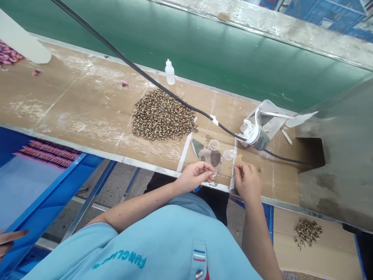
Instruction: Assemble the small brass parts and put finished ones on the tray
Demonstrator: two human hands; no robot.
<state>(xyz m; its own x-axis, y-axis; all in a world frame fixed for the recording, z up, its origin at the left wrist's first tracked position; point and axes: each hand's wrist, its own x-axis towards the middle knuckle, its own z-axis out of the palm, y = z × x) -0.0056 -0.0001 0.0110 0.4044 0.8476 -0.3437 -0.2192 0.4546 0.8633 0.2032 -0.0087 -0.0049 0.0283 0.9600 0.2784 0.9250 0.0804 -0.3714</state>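
My left hand (196, 175) is at the front edge of the cardboard-covered bench, its thumb and fingers curled into a pinch; whatever they hold is too small to make out. Beyond it lies a stained grey patch (216, 158) with a small clear cup (214, 145) on it. My right hand (248, 182) is apart from the left, fingertips pressed together beside a small cluster of tiny gold beads (239, 158). What is between those fingertips is hidden. Between the hands and a little farther back is a clear round lid or dish (229, 154).
A large heap of small gold-and-dark pieces (163, 116) covers the bench's middle, with a white squeeze bottle (169, 72) behind. A black cable (131, 64) crosses overhead to a clear bin (269, 120). A metal panel (340, 155) bounds the right. Another person's hand (10, 241) shows lower left.
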